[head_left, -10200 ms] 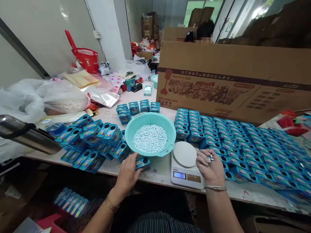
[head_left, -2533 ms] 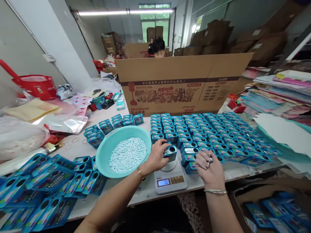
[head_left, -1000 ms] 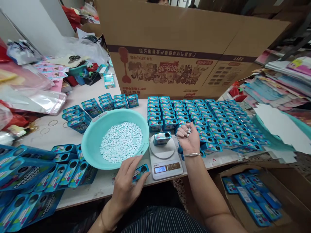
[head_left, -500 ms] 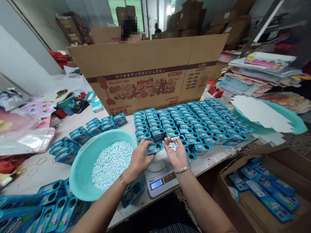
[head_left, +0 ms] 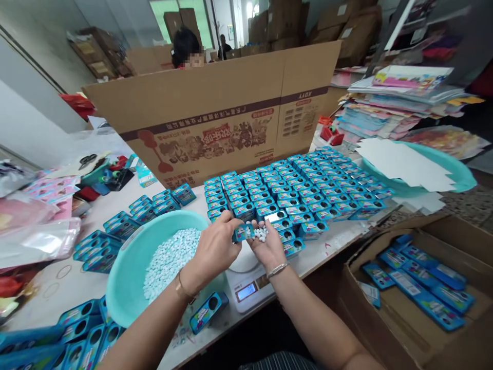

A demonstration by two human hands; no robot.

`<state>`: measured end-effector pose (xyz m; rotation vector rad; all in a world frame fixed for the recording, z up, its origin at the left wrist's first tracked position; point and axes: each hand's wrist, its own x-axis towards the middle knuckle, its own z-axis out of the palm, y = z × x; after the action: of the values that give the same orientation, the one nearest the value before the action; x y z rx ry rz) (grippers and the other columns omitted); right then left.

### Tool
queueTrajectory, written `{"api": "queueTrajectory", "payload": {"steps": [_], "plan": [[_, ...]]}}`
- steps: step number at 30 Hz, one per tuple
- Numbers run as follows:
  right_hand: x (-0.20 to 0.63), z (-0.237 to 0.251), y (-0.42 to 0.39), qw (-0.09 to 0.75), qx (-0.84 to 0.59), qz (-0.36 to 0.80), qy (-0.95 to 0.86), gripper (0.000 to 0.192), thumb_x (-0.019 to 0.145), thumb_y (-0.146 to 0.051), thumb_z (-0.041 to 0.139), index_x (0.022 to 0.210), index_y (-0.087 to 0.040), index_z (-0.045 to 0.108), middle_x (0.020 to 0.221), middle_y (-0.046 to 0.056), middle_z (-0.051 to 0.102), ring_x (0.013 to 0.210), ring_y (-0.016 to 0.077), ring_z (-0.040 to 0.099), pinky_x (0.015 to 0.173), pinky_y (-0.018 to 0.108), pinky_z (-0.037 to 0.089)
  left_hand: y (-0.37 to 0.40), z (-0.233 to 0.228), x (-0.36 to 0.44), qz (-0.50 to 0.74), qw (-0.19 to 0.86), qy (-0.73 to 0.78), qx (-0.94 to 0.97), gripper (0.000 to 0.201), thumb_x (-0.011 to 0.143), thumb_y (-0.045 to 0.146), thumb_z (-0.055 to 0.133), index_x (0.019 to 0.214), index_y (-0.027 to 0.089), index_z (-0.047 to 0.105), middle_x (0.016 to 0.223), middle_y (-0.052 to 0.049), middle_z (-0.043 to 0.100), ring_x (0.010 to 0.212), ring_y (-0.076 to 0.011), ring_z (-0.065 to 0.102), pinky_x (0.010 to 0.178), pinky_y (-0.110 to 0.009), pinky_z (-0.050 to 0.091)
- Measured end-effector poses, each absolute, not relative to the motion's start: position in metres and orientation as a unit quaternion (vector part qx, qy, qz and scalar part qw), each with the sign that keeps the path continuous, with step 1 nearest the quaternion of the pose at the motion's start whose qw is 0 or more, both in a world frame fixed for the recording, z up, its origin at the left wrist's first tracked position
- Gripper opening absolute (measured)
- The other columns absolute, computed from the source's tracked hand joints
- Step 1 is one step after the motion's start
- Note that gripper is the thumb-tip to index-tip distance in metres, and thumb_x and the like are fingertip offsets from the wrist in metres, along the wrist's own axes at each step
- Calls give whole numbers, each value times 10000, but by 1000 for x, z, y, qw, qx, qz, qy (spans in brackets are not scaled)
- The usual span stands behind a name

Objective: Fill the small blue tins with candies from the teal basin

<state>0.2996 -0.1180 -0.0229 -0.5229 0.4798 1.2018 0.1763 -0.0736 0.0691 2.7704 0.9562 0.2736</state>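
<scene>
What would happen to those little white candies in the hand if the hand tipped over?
The candies look small, smooth and loose, heaped in the cupped right hand, so they would probably spill and scatter. They seem light, and being rounded, some might roll across the table past the scale.

a glossy printed tin [head_left: 243, 232] is seen beside smooth matt white tablets [head_left: 262, 234]. a smooth plastic basin [head_left: 123, 272], a matt brown cardboard box [head_left: 215, 103] and glossy stacked paper sheets [head_left: 400, 92] are shown.
</scene>
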Motion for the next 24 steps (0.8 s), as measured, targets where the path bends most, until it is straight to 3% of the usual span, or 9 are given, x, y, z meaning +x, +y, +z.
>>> {"api": "queueTrajectory", "payload": {"steps": [6, 13, 20, 24], "plan": [[298, -18, -115, 767, -244, 550, 222, 381, 983, -312, 443, 622, -197, 486, 613, 23, 647, 661, 152, 693, 648, 285, 586, -82, 60, 176, 92, 92, 312, 941, 366, 720, 75, 552, 1014, 247, 687, 914, -39, 581, 792, -201, 619, 670, -295, 486], [299, -11, -118, 755, -257, 560, 223, 366, 997, -302, 411, 657, -193, 492, 621, 9, 654, 651, 150, 692, 548, 264, 562, -74, 61, 175, 116, 101, 335, 930, 301, 736, 111, 597, 990, 242, 690, 929, -30, 575, 790, -189, 614, 663, -283, 482], [303, -11, -118, 733, -264, 582, 232, 351, 991, -316, 422, 672, -186, 488, 634, 9, 645, 553, 111, 639, 335, 131, 334, -82, 67, 169, 182, 153, 322, 916, 301, 747, 141, 610, 1025, 235, 678, 927, -28, 589, 800, -179, 619, 703, -288, 503], [297, -12, -115, 755, -262, 564, 210, 356, 989, -287, 424, 651, -194, 485, 612, 3, 631, 580, 121, 651, 455, 199, 492, -83, 61, 171, 145, 110, 317, 931, 346, 743, 111, 584, 1041, 256, 685, 926, -34, 590, 825, -189, 618, 717, -286, 504]]}}
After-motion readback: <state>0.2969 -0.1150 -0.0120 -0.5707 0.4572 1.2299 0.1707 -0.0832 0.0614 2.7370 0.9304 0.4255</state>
